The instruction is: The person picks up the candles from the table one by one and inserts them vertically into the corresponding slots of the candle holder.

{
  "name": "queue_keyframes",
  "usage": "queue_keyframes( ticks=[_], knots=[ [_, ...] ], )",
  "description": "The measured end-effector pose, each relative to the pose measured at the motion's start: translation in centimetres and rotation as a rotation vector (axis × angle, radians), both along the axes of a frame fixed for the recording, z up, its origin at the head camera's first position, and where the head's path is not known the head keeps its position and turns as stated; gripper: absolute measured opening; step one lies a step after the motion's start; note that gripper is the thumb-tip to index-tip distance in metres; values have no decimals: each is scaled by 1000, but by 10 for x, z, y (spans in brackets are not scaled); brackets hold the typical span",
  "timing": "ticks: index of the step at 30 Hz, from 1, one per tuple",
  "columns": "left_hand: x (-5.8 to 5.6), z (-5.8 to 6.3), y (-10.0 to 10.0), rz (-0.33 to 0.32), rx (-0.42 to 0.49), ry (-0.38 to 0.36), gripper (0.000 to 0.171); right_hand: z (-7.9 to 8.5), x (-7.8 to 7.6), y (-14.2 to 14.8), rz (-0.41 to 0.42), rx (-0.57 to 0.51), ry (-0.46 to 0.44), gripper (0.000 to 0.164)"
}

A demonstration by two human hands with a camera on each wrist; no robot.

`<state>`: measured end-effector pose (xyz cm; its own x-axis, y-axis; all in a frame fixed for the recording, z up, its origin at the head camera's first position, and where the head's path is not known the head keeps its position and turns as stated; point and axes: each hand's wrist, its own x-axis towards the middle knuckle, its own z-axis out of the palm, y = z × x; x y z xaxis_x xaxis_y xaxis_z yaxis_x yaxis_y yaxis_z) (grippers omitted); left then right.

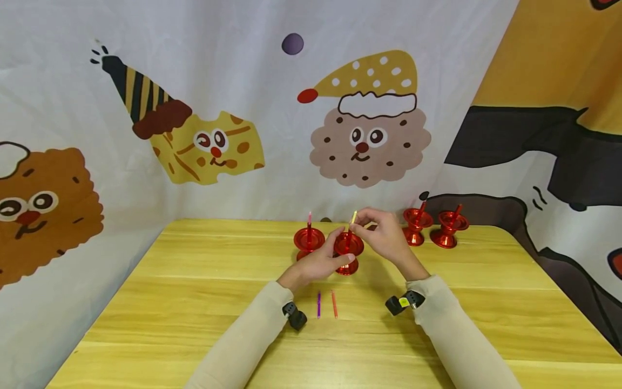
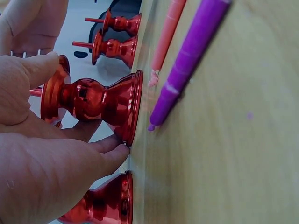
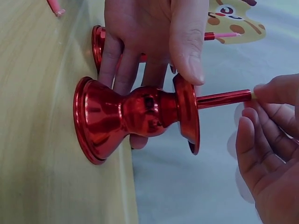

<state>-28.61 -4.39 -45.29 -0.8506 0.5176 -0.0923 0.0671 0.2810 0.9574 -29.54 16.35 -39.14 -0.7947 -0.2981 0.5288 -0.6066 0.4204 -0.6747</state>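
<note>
My left hand (image 1: pixel 316 265) grips a shiny red candlestick (image 1: pixel 346 267), its thumb on the dish and the fingers around the stem, as the right wrist view shows. The candlestick stands upright on the table. Above its dish rises a thin red tube (image 3: pixel 224 98). A slim yellow candle (image 1: pixel 354 217) sits at the tube's top, pinched between thumb and fingers of my right hand (image 1: pixel 386 235). How deep it goes in is hidden. Just left stands a second red candlestick (image 1: pixel 302 235) bearing a pink candle (image 1: pixel 310 218), partly covered by my left hand.
A purple candle (image 1: pixel 318 305) and a coral-pink candle (image 1: pixel 334 304) lie on the wooden table (image 1: pixel 194 302) nearer me. Beyond my right hand, two more red candlesticks, one left (image 1: pixel 414 237) and one right (image 1: pixel 444 237), stand near the back edge. A printed cloth (image 1: pixel 282 108) hangs behind.
</note>
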Motion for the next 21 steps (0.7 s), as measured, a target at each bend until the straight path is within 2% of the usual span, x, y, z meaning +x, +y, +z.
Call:
queue_keyframes(
  ticks=[6, 10, 13, 21],
  knots=[
    [11, 14, -1, -4, -3, 15, 88, 4, 2, 0, -14, 84, 58, 8],
    [12, 15, -1, -6, 5, 13, 87, 6, 3, 0, -15, 121, 82, 8],
    [9, 12, -1, -9, 13, 13, 88, 6, 3, 1, -12, 136, 93, 9],
    [-4, -7, 0, -15, 25, 6, 92, 8, 3, 3, 15, 152, 89, 8]
  ],
)
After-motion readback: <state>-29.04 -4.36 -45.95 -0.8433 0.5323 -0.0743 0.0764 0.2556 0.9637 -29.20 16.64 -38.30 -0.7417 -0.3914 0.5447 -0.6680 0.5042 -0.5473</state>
